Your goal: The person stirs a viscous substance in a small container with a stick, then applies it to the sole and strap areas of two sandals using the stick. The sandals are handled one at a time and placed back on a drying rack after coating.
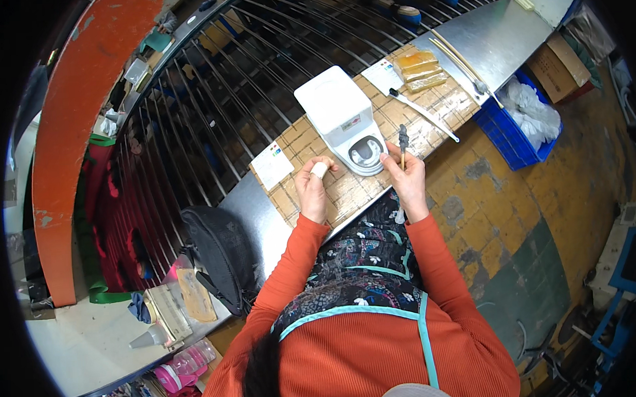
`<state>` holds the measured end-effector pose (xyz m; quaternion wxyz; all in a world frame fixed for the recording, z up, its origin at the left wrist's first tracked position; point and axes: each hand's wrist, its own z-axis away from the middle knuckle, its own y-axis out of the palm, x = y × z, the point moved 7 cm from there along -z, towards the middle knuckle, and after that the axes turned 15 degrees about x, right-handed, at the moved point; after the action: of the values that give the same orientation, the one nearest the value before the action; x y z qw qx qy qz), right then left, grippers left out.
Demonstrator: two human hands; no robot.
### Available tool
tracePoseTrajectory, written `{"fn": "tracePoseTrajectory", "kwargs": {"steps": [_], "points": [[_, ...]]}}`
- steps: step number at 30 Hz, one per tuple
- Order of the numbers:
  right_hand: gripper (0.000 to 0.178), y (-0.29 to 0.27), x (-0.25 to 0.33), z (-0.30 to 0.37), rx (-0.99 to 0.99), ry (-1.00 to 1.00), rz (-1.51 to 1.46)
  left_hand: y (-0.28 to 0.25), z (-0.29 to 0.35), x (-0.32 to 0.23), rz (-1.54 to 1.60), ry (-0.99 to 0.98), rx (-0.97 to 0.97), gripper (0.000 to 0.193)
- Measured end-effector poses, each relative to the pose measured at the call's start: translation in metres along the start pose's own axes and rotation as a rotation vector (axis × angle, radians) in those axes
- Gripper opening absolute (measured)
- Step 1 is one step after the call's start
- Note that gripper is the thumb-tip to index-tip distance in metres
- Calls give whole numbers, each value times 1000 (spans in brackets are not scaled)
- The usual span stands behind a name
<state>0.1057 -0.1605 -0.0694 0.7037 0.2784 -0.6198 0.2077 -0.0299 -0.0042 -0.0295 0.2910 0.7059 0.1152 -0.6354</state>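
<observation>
A white plastic unit (334, 100) with a tall box-like body and a round opening in its low front stands on the cardboard-covered bench. My right hand (408, 178) is closed around a thin stick with a lumpy dark grey tip (403, 136), pointing up just right of the opening. The thumb and fingertips of that hand are close to the unit's front rim. To the left of the unit's base is my left hand (313, 188), its fingers curled together. White shows at its fingertips; whether it is a finger wrap or something held, I cannot tell.
A white-handled brush (427, 115), yellowish wrapped blocks (420, 70) and long thin sticks (462, 60) lie right of the unit. Printed cards (271, 166) rest on the cardboard (339, 201). A black bag (220, 254) sits left; a blue crate (505, 136) with plastic bags stands right. Metal bars run behind.
</observation>
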Motion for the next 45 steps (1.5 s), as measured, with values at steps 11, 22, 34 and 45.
{"fn": "tracePoseTrajectory", "kwargs": {"steps": [11,22,34,45], "points": [[36,-2,-12,-2,26,-55,-34,54,15,-34,-1699,725,268,30],[31,-6,-16,-4,-20,-27,-12,59,12,-21,-1901,938,592,28],[32,-5,-14,-5,8,23,-96,57,17,-25,-1867,946,435,31],[35,-4,-13,-5,25,13,-39,60,16,-23,-1776,1059,370,24]]}}
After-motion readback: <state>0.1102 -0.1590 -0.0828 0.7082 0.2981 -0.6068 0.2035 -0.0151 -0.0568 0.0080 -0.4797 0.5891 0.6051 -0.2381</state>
